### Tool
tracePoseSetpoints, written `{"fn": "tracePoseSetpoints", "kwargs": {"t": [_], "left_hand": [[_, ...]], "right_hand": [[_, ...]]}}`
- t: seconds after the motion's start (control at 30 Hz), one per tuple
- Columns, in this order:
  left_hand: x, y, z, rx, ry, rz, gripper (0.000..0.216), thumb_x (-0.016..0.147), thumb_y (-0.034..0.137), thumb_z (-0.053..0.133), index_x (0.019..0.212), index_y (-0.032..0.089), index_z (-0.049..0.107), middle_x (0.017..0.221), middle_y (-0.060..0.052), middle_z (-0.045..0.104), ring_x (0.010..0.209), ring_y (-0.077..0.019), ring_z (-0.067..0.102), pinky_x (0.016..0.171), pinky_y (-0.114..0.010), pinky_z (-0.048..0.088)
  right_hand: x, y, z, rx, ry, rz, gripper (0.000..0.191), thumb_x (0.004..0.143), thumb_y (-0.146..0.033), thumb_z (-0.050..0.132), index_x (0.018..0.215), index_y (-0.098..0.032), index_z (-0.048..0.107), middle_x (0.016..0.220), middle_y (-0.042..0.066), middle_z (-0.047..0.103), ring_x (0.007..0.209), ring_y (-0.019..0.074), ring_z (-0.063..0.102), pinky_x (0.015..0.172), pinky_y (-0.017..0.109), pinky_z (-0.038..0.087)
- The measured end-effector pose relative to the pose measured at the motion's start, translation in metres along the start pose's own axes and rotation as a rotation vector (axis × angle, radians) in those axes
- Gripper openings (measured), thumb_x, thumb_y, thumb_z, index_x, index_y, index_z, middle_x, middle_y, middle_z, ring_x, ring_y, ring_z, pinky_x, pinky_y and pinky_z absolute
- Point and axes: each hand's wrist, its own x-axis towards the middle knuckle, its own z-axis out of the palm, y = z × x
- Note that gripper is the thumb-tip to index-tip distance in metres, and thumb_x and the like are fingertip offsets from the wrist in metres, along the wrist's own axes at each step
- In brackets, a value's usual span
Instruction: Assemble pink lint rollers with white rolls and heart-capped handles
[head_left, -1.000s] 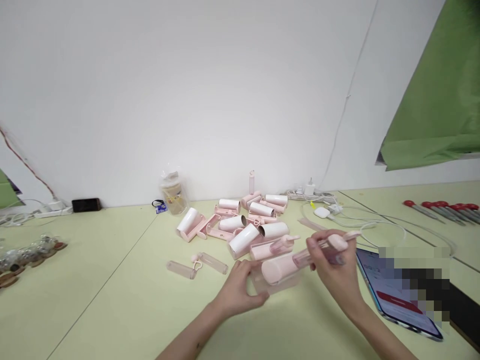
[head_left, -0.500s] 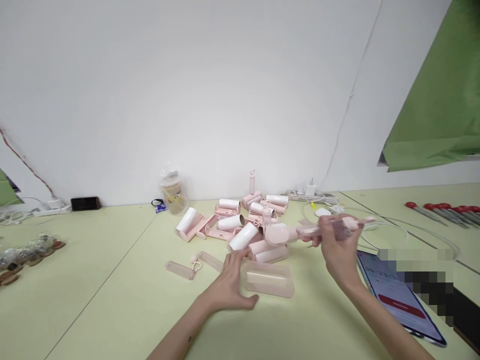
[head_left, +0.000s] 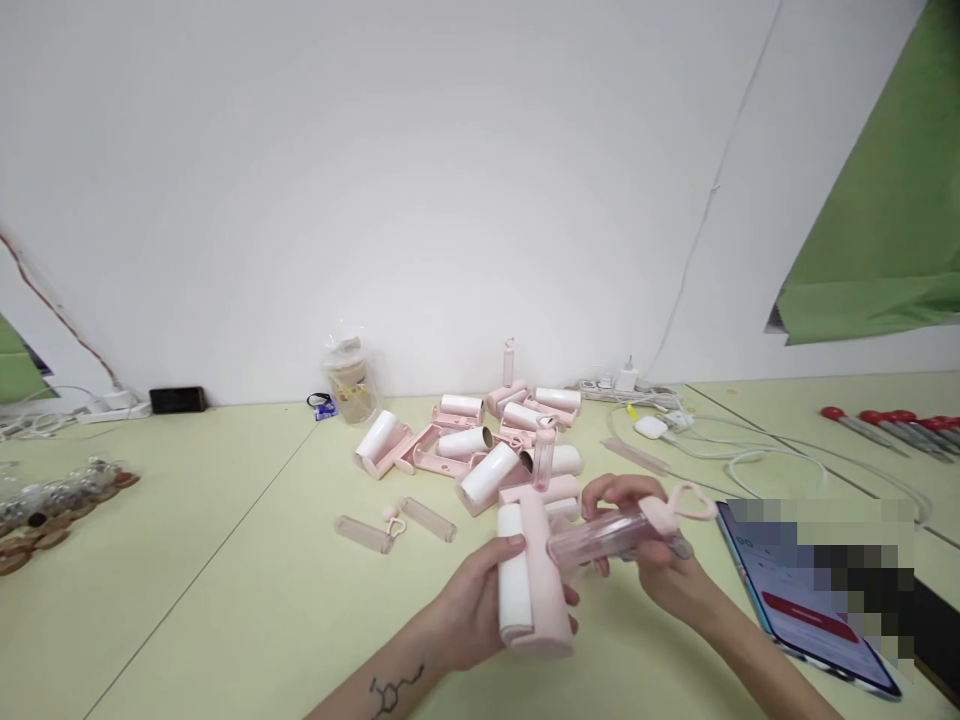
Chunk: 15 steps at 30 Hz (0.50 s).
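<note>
A pink lint roller (head_left: 549, 585) with a white paper roll is held in front of me. My left hand (head_left: 480, 605) grips its head, thumb on the white roll and fingers behind. My right hand (head_left: 649, 525) is wrapped around its clear pinkish handle (head_left: 604, 537), which ends in a heart-shaped loop (head_left: 691, 502). A see-through piece shows under the right palm; its kind is unclear. Behind my hands lies a pile of pink lint rollers (head_left: 491, 475) with white rolls. Left of it rest two clear tubes (head_left: 427, 520), one by a small heart loop.
At the right, a large phone (head_left: 810, 610) lies beside white cables (head_left: 772, 455). Red-tipped tools (head_left: 892, 420) are further right. A bagged cup (head_left: 351, 385) stands near the wall. Small wrapped items (head_left: 64, 505) lie far left. A clear strip (head_left: 634, 456) lies behind my right hand.
My left hand has lifted from the table and taken the lint roller's head. My right hand has brought the roller lower and nearer. The clear cover no longer shows on the table.
</note>
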Motion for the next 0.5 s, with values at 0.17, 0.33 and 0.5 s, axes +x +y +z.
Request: {"fn": "tracePoseSetpoints", "kwargs": {"t": [0.17,0.33,0.5], "left_hand": [[-0.009,0.009,-0.002,0.064,0.261,0.159,0.032,0.063,0.033,0.063,0.087,0.013,0.053,0.076,-0.005,0.060,0.066,-0.0166,0.057,0.070,-0.031,0.043],[-0.014,0.011,0.004,0.505,0.275,0.252,0.044,0.055,0.018,0.065,0.098,0.017,0.053,0.087,-0.002,0.060,0.081,-0.0197,0.055,0.074,-0.031,0.042],[-0.016,0.002,0.014,0.752,0.254,0.140,0.047,0.054,0.011,0.063,0.100,0.018,0.053,0.086,0.000,0.059,0.080,-0.0193,0.055,0.072,-0.030,0.042]], "right_hand": [[0.004,-0.022,-0.038,-0.143,0.198,0.165,0.079,0.060,-0.086,0.022,0.081,-0.022,0.064,0.049,-0.001,0.045,0.037,0.0125,0.045,0.034,0.024,0.036],[-0.014,-0.039,-0.049,-0.218,0.408,0.132,0.045,0.081,-0.058,0.043,0.064,-0.022,0.063,0.040,-0.001,0.047,0.031,0.0116,0.043,0.032,0.023,0.035],[-0.045,-0.044,-0.001,-0.396,0.028,0.256,0.034,0.085,-0.041,0.047,0.061,-0.020,0.059,0.056,0.002,0.057,0.055,0.0164,0.058,0.052,0.025,0.048]]}}
